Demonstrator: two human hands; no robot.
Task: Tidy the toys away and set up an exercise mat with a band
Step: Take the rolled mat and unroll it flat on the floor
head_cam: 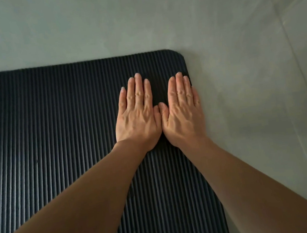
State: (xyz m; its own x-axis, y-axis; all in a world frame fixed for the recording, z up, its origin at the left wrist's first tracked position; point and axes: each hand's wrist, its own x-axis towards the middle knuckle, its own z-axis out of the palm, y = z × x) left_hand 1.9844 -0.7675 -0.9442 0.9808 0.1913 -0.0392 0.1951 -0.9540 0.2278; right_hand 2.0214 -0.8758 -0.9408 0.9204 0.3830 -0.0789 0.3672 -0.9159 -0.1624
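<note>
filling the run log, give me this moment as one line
left hand: flat on mat | right hand: flat at mat's right edge | floor: bare | band: not in view

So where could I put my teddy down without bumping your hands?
The mat is bare to the left of the left hand. The grey floor beyond the mat's far edge and right of the right hand is bare too. By the mat's corner, both flat hands take up the room.
</note>
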